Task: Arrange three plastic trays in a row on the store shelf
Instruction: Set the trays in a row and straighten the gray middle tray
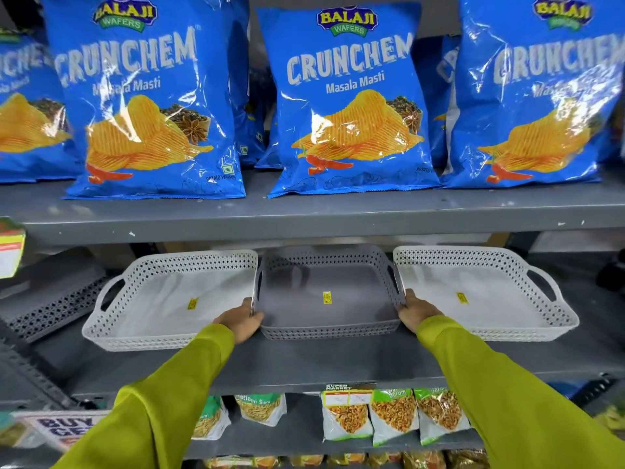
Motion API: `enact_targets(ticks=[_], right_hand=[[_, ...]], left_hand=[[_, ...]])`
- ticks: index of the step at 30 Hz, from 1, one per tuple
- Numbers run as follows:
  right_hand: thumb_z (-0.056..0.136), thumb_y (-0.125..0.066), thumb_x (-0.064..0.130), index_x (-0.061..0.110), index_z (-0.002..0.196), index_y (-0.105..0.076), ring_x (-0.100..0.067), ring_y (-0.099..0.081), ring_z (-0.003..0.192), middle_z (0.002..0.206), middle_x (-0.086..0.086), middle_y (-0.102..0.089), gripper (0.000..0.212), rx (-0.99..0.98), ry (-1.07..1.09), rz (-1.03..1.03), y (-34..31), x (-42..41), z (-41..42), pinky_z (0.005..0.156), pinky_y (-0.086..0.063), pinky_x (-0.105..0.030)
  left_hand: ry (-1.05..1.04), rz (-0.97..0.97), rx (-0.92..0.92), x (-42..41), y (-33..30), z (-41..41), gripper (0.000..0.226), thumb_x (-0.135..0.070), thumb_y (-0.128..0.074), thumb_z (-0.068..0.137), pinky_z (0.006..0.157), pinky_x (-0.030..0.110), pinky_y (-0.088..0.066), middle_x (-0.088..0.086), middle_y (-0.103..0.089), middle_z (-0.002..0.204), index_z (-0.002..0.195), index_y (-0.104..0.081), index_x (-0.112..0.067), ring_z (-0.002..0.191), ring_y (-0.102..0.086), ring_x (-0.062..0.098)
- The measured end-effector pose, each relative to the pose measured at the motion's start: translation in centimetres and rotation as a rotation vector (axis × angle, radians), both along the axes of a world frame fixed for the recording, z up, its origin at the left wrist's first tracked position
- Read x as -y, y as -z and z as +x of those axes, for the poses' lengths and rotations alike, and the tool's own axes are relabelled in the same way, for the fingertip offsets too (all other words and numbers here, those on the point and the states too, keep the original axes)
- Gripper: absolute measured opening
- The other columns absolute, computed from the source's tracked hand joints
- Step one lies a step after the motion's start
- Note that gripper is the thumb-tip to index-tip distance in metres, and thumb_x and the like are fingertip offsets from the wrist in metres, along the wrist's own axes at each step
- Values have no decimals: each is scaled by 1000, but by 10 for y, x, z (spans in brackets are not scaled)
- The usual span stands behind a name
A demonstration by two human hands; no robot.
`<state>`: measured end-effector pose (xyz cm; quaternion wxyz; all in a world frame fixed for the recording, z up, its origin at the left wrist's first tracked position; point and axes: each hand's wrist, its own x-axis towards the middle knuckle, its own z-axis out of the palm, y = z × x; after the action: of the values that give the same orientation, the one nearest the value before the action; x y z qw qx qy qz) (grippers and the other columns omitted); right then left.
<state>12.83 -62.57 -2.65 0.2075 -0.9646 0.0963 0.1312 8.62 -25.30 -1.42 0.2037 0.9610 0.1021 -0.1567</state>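
1. Grey metal store shelf point(304, 360), middle level: three trays sit side by side.
2. Left white perforated plastic tray point(162, 299) & right white perforated plastic tray point(480, 292) look placed, angled slightly outward.
3. Centre grey perforated plastic tray point(326, 299) sits between them, touching both or nearly so.
4. Left hand point(241, 321) grips its near-left corner; right hand point(417, 311) grips its near-right corner, fingers curled on the rim.
5. Prob. near done: square up the centre tray, let go.
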Motion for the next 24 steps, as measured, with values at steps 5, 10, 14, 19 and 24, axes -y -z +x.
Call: enact_targets(ticks=[5, 10, 14, 19, 24], right_hand=[[96, -37, 32, 10, 148, -21, -39, -54, 121, 137, -22, -53, 58, 9, 1, -36, 1, -3, -13, 100, -45, -40], [96, -37, 28, 7, 142, -27, -40, -57, 117, 131, -24, -57, 51, 13, -15, -58, 2, -3, -26, 96, -47, -40], [99, -33, 28, 7, 144, -24, -39, -54, 121, 135, -24, -54, 51, -6, -26, -77, -1, -2, -38, 99, -46, -41], [98, -32, 29, 9, 149, -15, -38, -56, 117, 135, -23, -54, 58, -16, -29, -80, 0, -3, -51, 91, -45, -37], [96, -33, 30, 10, 146, -20, -39, -58, 113, 130, -24, -57, 55, 0, -9, -80, 1, -5, -60, 89, -45, -38]], left_hand=[[-2, 19, 5, 2, 2, -14, 54, -40, -34, 98, 103, 39, -42, 20, -52, 141, 145, -28, -13, 125, -53, 38], [1, 22, -1, 2, 4, -26, 55, -40, -32, 99, 104, 39, -42, 20, -50, 143, 147, -25, -14, 126, -52, 38], [7, 22, -2, -2, 6, -38, 57, -42, -31, 98, 102, 40, -43, 19, -53, 140, 147, -24, -14, 123, -54, 37], [19, 45, 15, -3, 5, -51, 58, -44, -30, 98, 100, 41, -45, 19, -57, 135, 147, -24, -15, 119, -57, 37], [15, 42, 25, -3, 5, -58, 55, -43, -29, 97, 100, 41, -45, 19, -58, 134, 145, -26, -16, 117, -57, 37]])
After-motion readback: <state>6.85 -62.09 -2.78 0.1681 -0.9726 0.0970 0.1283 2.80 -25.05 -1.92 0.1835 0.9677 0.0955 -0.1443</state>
